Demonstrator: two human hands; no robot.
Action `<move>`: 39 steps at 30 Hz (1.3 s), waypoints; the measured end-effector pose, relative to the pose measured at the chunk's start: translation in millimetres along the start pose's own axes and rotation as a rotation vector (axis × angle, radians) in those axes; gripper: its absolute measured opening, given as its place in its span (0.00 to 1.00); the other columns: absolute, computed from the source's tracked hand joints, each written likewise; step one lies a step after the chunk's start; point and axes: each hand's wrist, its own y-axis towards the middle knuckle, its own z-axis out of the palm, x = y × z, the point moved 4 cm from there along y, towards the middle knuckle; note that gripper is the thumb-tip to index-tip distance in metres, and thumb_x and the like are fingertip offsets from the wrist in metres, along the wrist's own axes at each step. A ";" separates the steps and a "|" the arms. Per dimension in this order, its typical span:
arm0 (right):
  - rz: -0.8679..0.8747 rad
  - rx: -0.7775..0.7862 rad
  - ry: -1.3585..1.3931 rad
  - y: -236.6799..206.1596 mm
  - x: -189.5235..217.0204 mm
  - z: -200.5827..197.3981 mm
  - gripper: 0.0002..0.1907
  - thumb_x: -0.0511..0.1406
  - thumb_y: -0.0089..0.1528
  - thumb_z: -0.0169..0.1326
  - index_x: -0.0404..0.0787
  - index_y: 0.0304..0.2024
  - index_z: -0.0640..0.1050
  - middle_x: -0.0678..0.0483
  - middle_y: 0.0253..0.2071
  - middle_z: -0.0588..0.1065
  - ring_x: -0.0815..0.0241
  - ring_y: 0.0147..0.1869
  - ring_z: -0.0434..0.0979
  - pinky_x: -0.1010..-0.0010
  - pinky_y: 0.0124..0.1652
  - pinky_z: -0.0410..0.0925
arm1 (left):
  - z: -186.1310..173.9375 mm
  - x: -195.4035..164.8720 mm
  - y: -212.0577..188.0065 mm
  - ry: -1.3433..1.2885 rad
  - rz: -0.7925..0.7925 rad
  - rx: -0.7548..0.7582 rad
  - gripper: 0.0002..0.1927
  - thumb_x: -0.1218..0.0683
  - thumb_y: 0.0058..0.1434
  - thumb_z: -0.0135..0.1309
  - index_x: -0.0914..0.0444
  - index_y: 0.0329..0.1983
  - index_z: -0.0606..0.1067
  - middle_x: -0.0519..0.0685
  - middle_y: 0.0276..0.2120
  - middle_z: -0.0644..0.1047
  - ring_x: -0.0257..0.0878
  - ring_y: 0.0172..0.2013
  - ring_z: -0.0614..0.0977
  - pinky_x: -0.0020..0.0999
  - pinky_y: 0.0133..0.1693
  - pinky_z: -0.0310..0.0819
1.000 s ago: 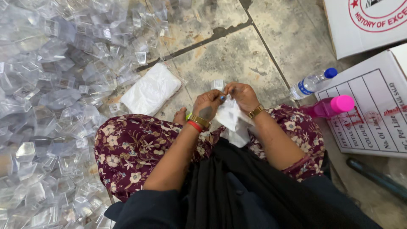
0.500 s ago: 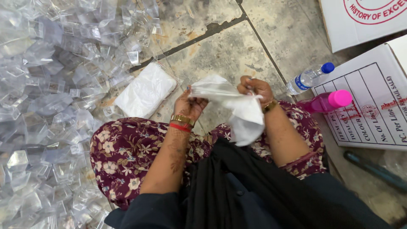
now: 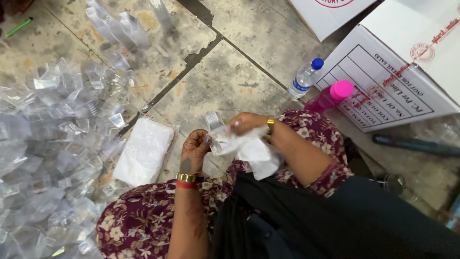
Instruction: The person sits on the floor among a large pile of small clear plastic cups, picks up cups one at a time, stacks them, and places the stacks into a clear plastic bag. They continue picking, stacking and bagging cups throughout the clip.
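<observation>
Position: the crumpled white soft fabric piece is held between both hands above the lap, over the maroon floral cloth.

Grip state: the left hand pinches the fabric's left edge between thumb and fingertips, together with a small clear plastic sleeve that stands up just above the pinch. The right hand is closed over the fabric's top edge, fingers curled down on it.

Handling: the fabric appears light, limp and non-fragile; it sags below the 2 grips and will not hold a shape. Judged best hold: at edges or corners, not the bunched middle. The sleeve looks thin and slippery, so it needs a firm pinch.

Surroundings:
- Left of the left grip: 1 flat white packet in clear wrap on the stone floor; beyond it, a heap of clear plastic sleeves.
- Right of the right grip, beyond the wrist: 1 pink-capped bottle and 1 clear water bottle with blue cap.
- Farther right: a white cardboard carton bearing a ruled black table label and red round stamps.
</observation>
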 end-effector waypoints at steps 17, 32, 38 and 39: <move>-0.688 -0.170 0.466 -176.2 7.1 -70.6 0.31 0.50 0.73 0.59 0.28 0.62 0.71 0.48 0.38 0.74 0.59 0.38 0.78 0.67 0.41 0.73 | -10.7 -65.2 -33.9 0.463 0.293 -0.142 0.02 0.60 0.67 0.58 0.65 0.41 0.78 0.48 0.31 0.81 0.35 0.33 0.81 0.33 0.39 0.77; -0.590 -0.541 -0.139 -126.3 63.4 80.1 0.07 0.33 0.66 0.61 0.36 0.45 0.81 0.60 0.40 0.79 0.73 0.44 0.75 0.79 0.46 0.69 | 24.1 -49.0 -34.2 0.298 0.207 0.215 0.20 0.67 0.61 0.55 0.63 0.56 0.73 0.47 0.45 0.77 0.34 0.46 0.79 0.30 0.48 0.78; -0.524 -0.624 -0.359 -142.5 67.8 96.3 0.08 0.34 0.65 0.61 0.36 0.44 0.82 0.56 0.37 0.80 0.70 0.41 0.75 0.77 0.41 0.69 | 22.9 -58.6 -35.8 0.790 0.291 -0.099 0.09 0.56 0.62 0.62 0.62 0.44 0.80 0.51 0.35 0.83 0.39 0.33 0.83 0.35 0.38 0.79; -0.454 -0.469 -0.254 -148.3 66.6 95.0 0.09 0.34 0.64 0.60 0.35 0.44 0.82 0.54 0.38 0.81 0.68 0.40 0.77 0.76 0.41 0.70 | 19.3 -56.8 -38.0 0.756 0.275 -0.105 0.07 0.55 0.63 0.60 0.61 0.42 0.81 0.51 0.33 0.83 0.39 0.31 0.83 0.35 0.36 0.78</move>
